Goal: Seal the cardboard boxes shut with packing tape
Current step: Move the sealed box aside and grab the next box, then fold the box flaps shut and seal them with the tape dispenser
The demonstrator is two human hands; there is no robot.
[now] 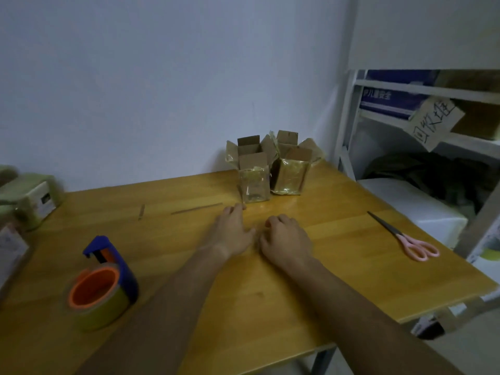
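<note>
Fingers of my left hand reach forward over the wooden surface, loosely extended and holding nothing, their tips close to the near bottom corner of the left cardboard box; I cannot tell whether they touch it. On my right hand the fingers are curled under toward the palm, knuckles up, low over the surface just beside the left hand, and I see nothing gripped in them.

Two small cardboard boxes stand side by side at the far edge of the surface, against the wall. Both have their top flaps standing open, and their sides look wrapped in shiny tape. The right cardboard box sits touching or nearly touching the left one.

A roll of packing tape with an orange core sits in a blue dispenser near the left edge, well apart from my hands. Pink-handled scissors lie closed near the right edge, blades pointing far and left. A few thin strips lie on the surface left of the boxes. Beyond the right edge stands a white shelf rack holding boxes and a handwritten cardboard sign. At the far left, blurred packages rest on the surface.
</note>
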